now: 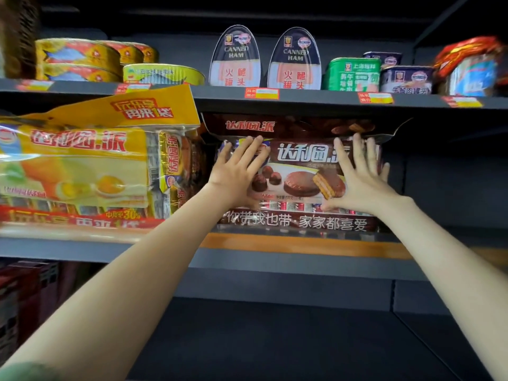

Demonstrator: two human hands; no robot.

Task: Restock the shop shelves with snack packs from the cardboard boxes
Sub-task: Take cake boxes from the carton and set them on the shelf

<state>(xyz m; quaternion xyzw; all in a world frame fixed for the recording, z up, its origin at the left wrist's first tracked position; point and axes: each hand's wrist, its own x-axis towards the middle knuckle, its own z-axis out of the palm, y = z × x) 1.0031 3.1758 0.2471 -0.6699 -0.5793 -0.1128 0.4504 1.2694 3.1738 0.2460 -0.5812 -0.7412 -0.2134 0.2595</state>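
Observation:
A big brown chocolate-pie snack pack point(299, 177) stands upright on the middle shelf point(302, 246), its printed front facing me. My left hand point(237, 171) lies flat against the pack's left half with fingers spread and straight. My right hand point(360, 177) presses flat on its right half, fingers also straight. Neither hand curls round the pack. A large yellow pie pack point(79, 166) sits right beside it on the left, on the same shelf. No cardboard box is in view.
The upper shelf point(302, 96) carries fish tins point(77, 59), two canned ham tins point(264, 60), green and blue meat tins point(376, 74) and a red-wrapped pack point(470, 67). Dark shelf space lies right of the brown pack. Red boxes point(24, 298) sit low left. The bottom shelf point(275, 339) is dark.

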